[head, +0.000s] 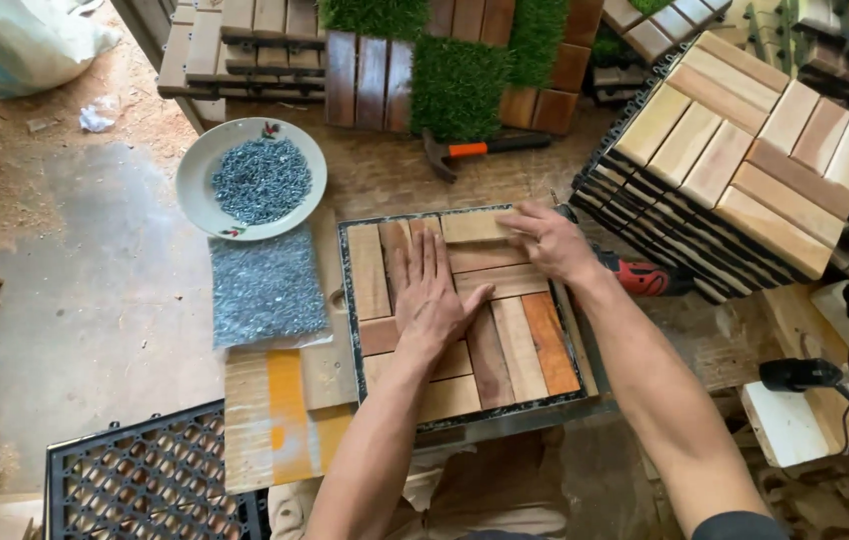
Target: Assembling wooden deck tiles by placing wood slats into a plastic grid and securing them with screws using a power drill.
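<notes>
**Both hands flat on wooden slat tile**

Wooden slat tile [465, 305] sits in a black frame on the worktop [265, 420], centre of scene. Left hand [433, 298] lies palm-down on the middle slats, fingers spread, grip apart, clamping nothing. Right hand [545, 240] presses the far slat, fingers flat, also apart. Left of the tile: pile of screws [265, 290], plate of screws [251, 178] beyond. Hammer [475, 150] far. Stack of finished tiles [745, 160] right.

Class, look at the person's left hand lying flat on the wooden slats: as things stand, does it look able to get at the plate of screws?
Probably yes. The left hand lies flat on the slats, holding nothing, and nothing stands between it and the plate of screws.
</notes>
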